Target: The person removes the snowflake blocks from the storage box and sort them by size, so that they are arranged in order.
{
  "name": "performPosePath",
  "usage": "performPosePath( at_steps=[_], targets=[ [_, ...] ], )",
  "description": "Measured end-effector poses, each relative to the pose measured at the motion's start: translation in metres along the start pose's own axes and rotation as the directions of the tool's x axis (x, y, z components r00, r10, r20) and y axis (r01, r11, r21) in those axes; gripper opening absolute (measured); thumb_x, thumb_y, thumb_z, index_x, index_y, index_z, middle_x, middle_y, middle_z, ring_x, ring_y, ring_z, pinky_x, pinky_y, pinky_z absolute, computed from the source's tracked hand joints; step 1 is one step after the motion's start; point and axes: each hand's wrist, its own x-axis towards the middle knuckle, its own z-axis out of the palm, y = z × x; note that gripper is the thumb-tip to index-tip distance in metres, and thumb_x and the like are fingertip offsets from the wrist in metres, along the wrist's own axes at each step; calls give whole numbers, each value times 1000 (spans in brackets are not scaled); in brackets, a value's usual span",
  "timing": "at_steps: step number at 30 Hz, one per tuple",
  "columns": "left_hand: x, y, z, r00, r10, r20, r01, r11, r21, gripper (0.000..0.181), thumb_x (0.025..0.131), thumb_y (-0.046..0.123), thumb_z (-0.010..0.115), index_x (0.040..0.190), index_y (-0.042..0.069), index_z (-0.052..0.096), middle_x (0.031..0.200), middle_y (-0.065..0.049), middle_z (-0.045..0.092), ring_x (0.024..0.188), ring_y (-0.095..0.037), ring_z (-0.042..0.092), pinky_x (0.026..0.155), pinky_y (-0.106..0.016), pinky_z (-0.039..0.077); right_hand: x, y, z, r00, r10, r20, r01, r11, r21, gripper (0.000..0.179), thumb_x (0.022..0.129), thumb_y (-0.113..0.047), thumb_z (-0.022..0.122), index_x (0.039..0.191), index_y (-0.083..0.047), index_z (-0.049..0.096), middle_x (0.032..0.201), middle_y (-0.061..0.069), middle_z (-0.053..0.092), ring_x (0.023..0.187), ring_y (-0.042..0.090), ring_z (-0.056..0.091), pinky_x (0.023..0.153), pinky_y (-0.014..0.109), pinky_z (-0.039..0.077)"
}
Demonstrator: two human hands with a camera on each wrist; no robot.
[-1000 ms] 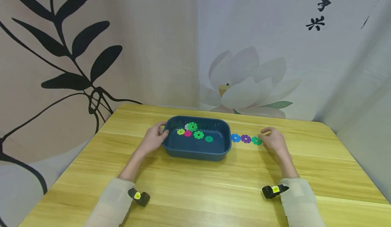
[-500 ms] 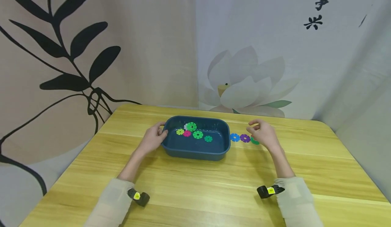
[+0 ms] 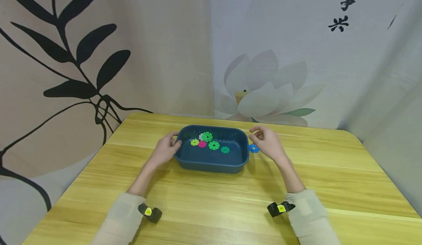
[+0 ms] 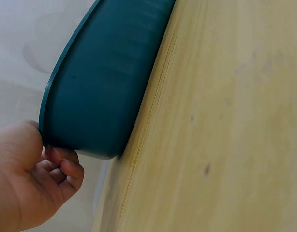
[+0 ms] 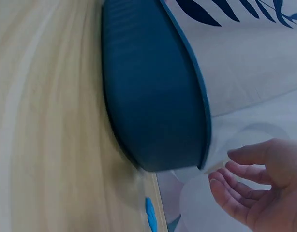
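My left hand [image 3: 166, 149] grips the left end of a dark blue plastic basin [image 3: 211, 167], thumb over the rim and fingers curled below it in the left wrist view. Inside lie several small notched plastic discs: a yellow disc [image 3: 194, 142], a pink disc [image 3: 202, 144], a green disc [image 3: 214, 145] and others. My right hand [image 3: 269, 143] hovers by the basin's right end, fingers loosely bent, thumb apart from them, holding nothing. Close below its fingertips, a blue disc [image 3: 254, 148] lies on the table against the basin. The purple and green discs beside it are hidden behind this hand.
The wooden table [image 3: 204, 204] carries the basin near its back edge. Behind it hangs a printed curtain [image 3: 171, 54] with leaves, a lotus and black characters. Each wrist bears a small black camera, such as the right wrist camera [image 3: 275, 209].
My right hand has moved left from the green disc, past the purple one, to the basin's right end, now covering both discs. The left hand and basin stay put.
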Motion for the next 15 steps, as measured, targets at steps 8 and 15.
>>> performPosePath(
  at_steps=[8, 15],
  targets=[
    [-1, 1, -1, 1000, 1, -1, -1, 1000, 1, 45, 103, 8, 55, 144, -8, 45, 64, 1, 38, 51, -13, 34, 50, -26, 33, 5, -13, 21, 995, -76, -57, 72, 995, -65, 18, 97, -10, 65, 111, 1, 68, 88, 10, 68, 79, 23, 65, 71, 35, 52],
    [0, 1, 0, 1000, -3, -11, 3, 1000, 4, 44, 103, 8, 56, 143, -8, 46, 65, 1, 37, 52, -13, 34, 52, -25, 33, 12, -23, 41, 993, -107, -53, 105, 993, -47, 13, 96, -6, 67, 106, 1, 69, 86, 9, 67, 76, 22, 64, 73, 36, 54]
  ],
)
